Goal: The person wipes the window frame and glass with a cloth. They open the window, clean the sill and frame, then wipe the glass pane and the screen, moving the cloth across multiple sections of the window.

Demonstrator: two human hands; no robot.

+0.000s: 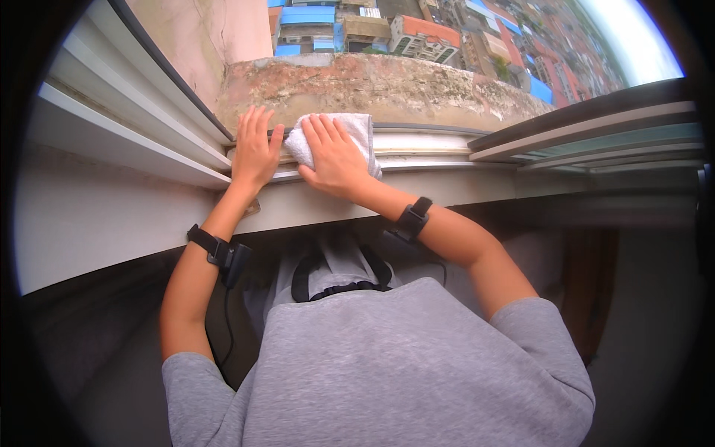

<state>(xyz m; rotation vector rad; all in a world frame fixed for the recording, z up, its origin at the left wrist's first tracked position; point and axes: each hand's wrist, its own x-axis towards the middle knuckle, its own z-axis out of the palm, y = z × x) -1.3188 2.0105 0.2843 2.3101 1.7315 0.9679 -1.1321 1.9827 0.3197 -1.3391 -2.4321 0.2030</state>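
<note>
A folded white terry cloth (362, 125) with a grey edge lies across the tracks of a sliding window frame. My right hand (335, 159) presses flat on it, fingers pointing outward; whether the fingers grip the cloth is not visible. Just left of it, my left hand (257, 142) rests over the left end of the white window track (422, 142), its fingers reaching past the outer rail and holding nothing visible. Brownish dirt shows along the track to the right of the cloth. The palms and what lies under them are hidden.
White window jambs (134, 134) rise at left, and a sliding sash (586, 134) stands at right. The inner sill (447, 187) runs below the track. Outside is a weathered concrete ledge (380, 84), with a drop to rooftops beyond. A cable (229, 329) hangs from my left wrist strap.
</note>
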